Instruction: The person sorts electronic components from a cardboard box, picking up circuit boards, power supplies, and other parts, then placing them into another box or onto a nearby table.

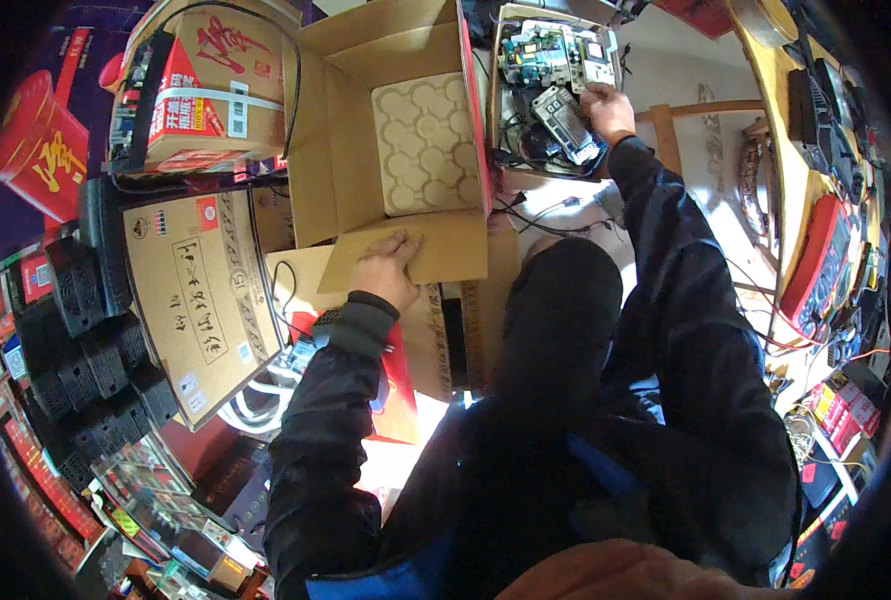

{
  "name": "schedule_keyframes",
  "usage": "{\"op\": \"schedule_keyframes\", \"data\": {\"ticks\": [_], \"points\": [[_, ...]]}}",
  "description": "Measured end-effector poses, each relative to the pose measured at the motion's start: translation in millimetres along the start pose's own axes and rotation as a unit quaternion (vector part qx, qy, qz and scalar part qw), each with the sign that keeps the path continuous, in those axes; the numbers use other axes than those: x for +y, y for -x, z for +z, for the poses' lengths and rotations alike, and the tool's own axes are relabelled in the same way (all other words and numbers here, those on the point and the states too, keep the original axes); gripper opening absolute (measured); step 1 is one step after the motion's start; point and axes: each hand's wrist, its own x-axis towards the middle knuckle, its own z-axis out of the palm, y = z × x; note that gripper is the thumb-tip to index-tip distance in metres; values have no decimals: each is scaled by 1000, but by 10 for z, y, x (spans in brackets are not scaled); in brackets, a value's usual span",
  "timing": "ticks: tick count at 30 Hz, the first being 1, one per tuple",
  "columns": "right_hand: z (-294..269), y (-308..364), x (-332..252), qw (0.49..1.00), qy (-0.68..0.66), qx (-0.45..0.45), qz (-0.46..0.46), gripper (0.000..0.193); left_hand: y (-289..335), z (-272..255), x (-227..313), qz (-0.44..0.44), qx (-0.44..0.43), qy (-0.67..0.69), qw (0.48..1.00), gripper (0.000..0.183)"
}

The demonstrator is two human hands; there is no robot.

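My left hand point(387, 268) rests palm-down on the near flap of a large open cardboard box point(337, 150), fingers spread over the flap's edge. Inside the box lies a pale moulded pulp tray point(427, 142) with round dimples. My right hand point(605, 108) reaches far forward into a smaller open carton point(497, 70) full of electronics. Its fingers touch a grey component point(565, 122) beside a green circuit board point(531, 52). Whether it grips the part is unclear. Both arms wear dark sleeves.
A taped cardboard box point(215, 85) with red print stands at far left, another flat carton point(197, 290) below it. Black plastic units point(85, 330) stack along the left. A wooden bench point(785, 130) with a red instrument point(817, 255) runs along the right. Cables point(550, 215) lie between the boxes.
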Motion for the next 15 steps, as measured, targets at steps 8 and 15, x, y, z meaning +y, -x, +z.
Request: {"op": "schedule_keyframes", "data": {"ticks": [8, 15], "points": [[278, -687, -469, 995, 73, 69, -3, 53, -52, -101, 28, -23, -46, 1, 999, 68], [491, -1045, -408, 867, 447, -110, -192, 49, -28, -126, 35, -20, -38, 20, 999, 67]]}}
